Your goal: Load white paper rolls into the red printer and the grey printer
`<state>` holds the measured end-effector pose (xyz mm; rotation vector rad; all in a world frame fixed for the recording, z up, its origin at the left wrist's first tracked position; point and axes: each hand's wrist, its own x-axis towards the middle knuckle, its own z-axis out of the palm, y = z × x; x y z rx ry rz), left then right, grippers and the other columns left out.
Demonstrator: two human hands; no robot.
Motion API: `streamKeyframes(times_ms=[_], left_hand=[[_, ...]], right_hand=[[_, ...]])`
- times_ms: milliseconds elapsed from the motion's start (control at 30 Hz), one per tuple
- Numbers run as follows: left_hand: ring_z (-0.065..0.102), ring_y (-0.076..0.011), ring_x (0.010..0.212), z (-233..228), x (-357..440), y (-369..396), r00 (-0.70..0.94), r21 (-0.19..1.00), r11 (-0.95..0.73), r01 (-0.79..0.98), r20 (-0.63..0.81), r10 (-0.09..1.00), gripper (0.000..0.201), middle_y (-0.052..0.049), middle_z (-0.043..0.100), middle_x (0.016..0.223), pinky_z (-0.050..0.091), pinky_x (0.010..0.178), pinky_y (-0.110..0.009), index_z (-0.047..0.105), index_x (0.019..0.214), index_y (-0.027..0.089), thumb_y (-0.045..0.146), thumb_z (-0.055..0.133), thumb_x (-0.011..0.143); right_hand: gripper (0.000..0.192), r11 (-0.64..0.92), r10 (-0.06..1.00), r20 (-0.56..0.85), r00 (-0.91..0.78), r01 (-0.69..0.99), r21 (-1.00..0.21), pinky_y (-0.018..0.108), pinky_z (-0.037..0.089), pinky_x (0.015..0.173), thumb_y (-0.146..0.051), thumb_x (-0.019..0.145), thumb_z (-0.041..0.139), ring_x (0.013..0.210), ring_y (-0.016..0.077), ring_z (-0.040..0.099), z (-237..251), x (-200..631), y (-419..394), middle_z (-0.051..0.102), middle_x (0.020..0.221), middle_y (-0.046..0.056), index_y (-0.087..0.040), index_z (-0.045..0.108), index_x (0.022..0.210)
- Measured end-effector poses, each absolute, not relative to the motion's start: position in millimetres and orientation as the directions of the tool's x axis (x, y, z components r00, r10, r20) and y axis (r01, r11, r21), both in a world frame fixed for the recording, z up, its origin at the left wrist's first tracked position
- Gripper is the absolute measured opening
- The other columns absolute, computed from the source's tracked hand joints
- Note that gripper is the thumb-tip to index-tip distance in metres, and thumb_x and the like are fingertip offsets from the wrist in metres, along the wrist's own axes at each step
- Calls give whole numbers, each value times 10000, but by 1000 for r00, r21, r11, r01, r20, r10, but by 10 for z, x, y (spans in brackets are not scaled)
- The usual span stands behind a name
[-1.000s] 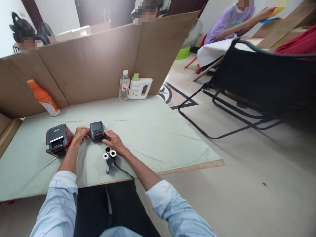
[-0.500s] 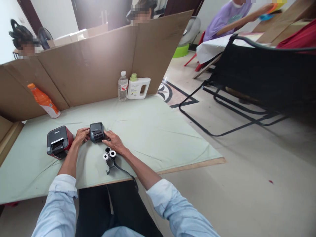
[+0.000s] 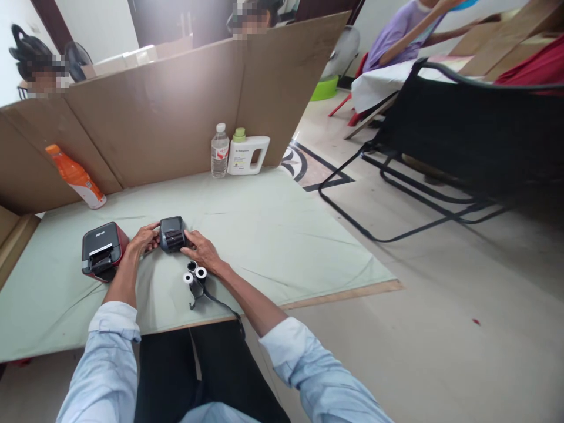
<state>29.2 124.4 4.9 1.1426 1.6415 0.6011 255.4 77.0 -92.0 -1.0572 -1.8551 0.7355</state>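
Observation:
A small dark grey box-shaped device (image 3: 172,226), like a compact label printer, rests on the cloth-covered table between my hands. My left hand (image 3: 145,239) grips its left side with bent fingers. At its right edge, my right hand (image 3: 202,249) holds on with the thumb and fingers. Just below the device are several ribbon rolls (image 3: 194,277) with white and dark cores, and a dark strip trails from them over the table's front edge. Left of my left hand stands a larger black and red label printer (image 3: 103,249), its front slot facing me.
An orange drink bottle (image 3: 77,176), a clear water bottle (image 3: 220,151) and a white jug (image 3: 247,155) stand along a cardboard partition (image 3: 176,117). People sit beyond it. To the right are a black folding chair (image 3: 462,129) and a person in purple (image 3: 396,35).
Both of my hands stay on the small printer with hardly any movement. The view has shifted slightly. At the far table, the person in purple has raised an arm.

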Motion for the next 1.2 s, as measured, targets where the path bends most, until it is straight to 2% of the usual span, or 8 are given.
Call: streamKeyframes(times_ms=[233, 400, 533, 633, 767, 933, 1100, 1200], left_hand=[[492, -76, 385, 30, 281, 1270, -72, 817, 418, 396, -427, 902, 691, 41, 593, 559, 278, 373, -173, 527, 1533, 169, 171, 675, 858], [504, -71, 402, -75, 282, 1257, -164, 844, 392, 366, -356, 920, 375, 10, 638, 606, 304, 380, -179, 736, 1216, 97, 167, 702, 849], [512, -63, 420, -135, 287, 1238, -204, 851, 383, 359, -329, 922, 184, -1, 657, 634, 309, 388, -176, 741, 1015, 86, 168, 693, 858], [506, -61, 407, -143, 290, 1245, -188, 844, 398, 360, -352, 917, 129, 3, 650, 614, 295, 384, -174, 732, 946, 97, 184, 698, 856], [509, -66, 392, -128, 289, 1279, -145, 837, 414, 358, -389, 910, 273, 21, 633, 601, 283, 382, -168, 734, 1128, 120, 209, 689, 874], [491, -78, 390, -99, 270, 1291, -75, 841, 410, 354, -411, 908, 558, 39, 617, 595, 285, 378, -178, 614, 1441, 173, 134, 630, 885], [488, -82, 404, -105, 253, 1259, -19, 851, 415, 322, -432, 902, 657, 47, 608, 604, 291, 387, -183, 522, 1533, 181, 124, 641, 889], [493, -85, 414, -142, 252, 1244, -19, 861, 411, 298, -426, 905, 664, 40, 609, 602, 296, 394, -182, 532, 1525, 178, 163, 682, 878]], right_hand=[[577, 470, 879, 388, -277, 368, -802, 365, 558, 870, -334, 918, 706, 951, 224, 617, -914, 2557, 762, 640, 1148, 90, -247, 575, 1473], [586, 473, 878, 385, -284, 384, -793, 370, 563, 867, -345, 923, 695, 942, 227, 619, -914, 2558, 758, 640, 1134, 88, -240, 565, 1485], [583, 469, 881, 388, -272, 382, -796, 374, 569, 861, -344, 918, 696, 922, 226, 627, -935, 2553, 760, 642, 1154, 98, -234, 573, 1477], [598, 461, 884, 378, -274, 379, -802, 381, 577, 855, -343, 908, 704, 905, 222, 635, -969, 2548, 760, 646, 1175, 97, -254, 567, 1483], [619, 460, 884, 378, -276, 360, -812, 391, 589, 851, -354, 896, 707, 929, 224, 652, -995, 2557, 743, 635, 1293, 116, -255, 556, 1488], [682, 432, 894, 331, -303, 383, -817, 399, 578, 884, -409, 852, 763, 966, 239, 667, -899, 2583, 764, 629, 1356, 114, -258, 543, 1480], [850, 430, 897, 319, -307, 435, -791, 487, 513, 1056, -439, 780, 829, 1295, 336, 583, -873, 2517, 866, 575, 1462, 124, -255, 470, 1528], [903, 413, 909, 325, -262, 453, -790, 515, 476, 1118, -435, 772, 829, 1387, 356, 531, -980, 2454, 889, 524, 1529, 141, -245, 430, 1560]])
